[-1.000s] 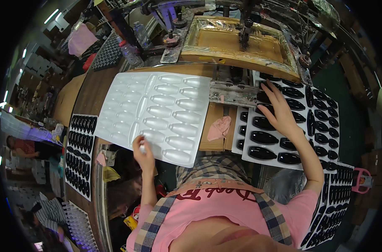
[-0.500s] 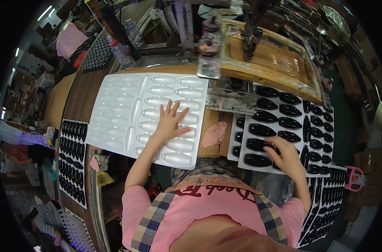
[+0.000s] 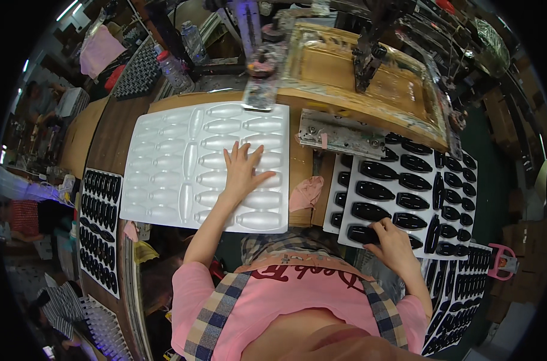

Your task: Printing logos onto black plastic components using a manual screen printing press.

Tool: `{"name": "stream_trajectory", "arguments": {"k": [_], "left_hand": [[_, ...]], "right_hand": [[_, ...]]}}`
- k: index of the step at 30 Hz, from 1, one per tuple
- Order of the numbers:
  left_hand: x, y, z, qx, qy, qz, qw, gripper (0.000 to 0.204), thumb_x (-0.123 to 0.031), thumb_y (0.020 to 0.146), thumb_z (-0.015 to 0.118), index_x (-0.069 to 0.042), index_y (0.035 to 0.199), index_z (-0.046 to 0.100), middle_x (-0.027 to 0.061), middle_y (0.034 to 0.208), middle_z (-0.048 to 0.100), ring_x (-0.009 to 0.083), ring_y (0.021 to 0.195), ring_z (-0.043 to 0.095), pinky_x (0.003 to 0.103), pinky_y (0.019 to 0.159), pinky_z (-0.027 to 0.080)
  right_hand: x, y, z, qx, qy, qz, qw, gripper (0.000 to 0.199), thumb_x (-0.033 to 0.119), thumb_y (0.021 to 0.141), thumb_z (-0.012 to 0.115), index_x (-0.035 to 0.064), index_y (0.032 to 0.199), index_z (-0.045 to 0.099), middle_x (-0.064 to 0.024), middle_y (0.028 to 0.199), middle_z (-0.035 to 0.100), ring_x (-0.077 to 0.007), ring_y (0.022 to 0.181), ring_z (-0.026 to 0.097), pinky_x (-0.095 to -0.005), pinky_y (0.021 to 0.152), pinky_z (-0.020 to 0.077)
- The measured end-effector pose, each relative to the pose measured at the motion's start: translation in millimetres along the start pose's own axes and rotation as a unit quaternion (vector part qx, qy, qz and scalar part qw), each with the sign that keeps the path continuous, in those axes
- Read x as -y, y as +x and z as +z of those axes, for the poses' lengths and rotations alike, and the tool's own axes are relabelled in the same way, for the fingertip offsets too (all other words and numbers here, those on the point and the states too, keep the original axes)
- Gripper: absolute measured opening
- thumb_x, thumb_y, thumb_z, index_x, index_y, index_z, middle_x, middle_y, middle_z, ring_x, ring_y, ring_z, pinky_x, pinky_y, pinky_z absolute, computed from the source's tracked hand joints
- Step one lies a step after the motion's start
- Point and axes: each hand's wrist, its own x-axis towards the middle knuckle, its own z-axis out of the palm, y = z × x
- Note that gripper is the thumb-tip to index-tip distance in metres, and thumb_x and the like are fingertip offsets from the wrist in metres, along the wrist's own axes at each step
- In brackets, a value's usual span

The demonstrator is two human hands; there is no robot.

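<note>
My left hand (image 3: 244,169) lies flat with fingers spread on a white plastic tray (image 3: 165,174) of empty oval pockets, near its right side. My right hand (image 3: 389,242) is at the near left corner of a white tray (image 3: 442,198) filled with black glossy oval pieces, its fingers closed on one black piece (image 3: 364,234) in the nearest row. Both trays lie on a wooden workbench (image 3: 300,159).
A pink cloth (image 3: 306,192) lies between the two trays. A metal plate (image 3: 343,133) and a wooden frame machine (image 3: 370,78) stand behind. More trays of black pieces sit at left (image 3: 99,228) and lower right (image 3: 460,289). Bottles (image 3: 172,69) stand at the back.
My left hand moved from the white tray's near edge up onto its pockets and spread flat. My right hand came down from the far part of the black tray to its near corner.
</note>
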Motion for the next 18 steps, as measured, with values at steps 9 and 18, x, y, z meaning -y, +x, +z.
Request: {"name": "stream_trajectory", "arguments": {"k": [9,18], "left_hand": [[-13,3,-5,0.010,0.010,0.024,1.000,0.061,-0.042,0.067,0.066,-0.013,0.117,0.047,0.0177,0.120,0.039,0.0443,0.119,0.023,0.059,0.095,0.016],[-37,98,-67,-0.036,-0.224,0.075,0.971,0.032,-0.018,0.081,0.053,-0.006,0.111,0.050,0.0137,0.112,0.051,0.0312,0.111,0.043,0.039,0.095,0.030]], "right_hand": [[-1,11,-34,-0.121,0.305,0.086,0.941,0.051,0.001,0.064,0.066,0.0036,0.111,0.046,-0.0079,0.092,0.055,-0.0062,0.051,0.041,-0.0198,0.046,0.0336],[-47,34,-54,-0.273,0.305,-0.040,0.912,0.053,0.010,0.065,0.066,0.0063,0.114,0.048,-0.0062,0.123,0.040,-0.0151,0.102,0.045,-0.0260,0.080,0.0401]]}}
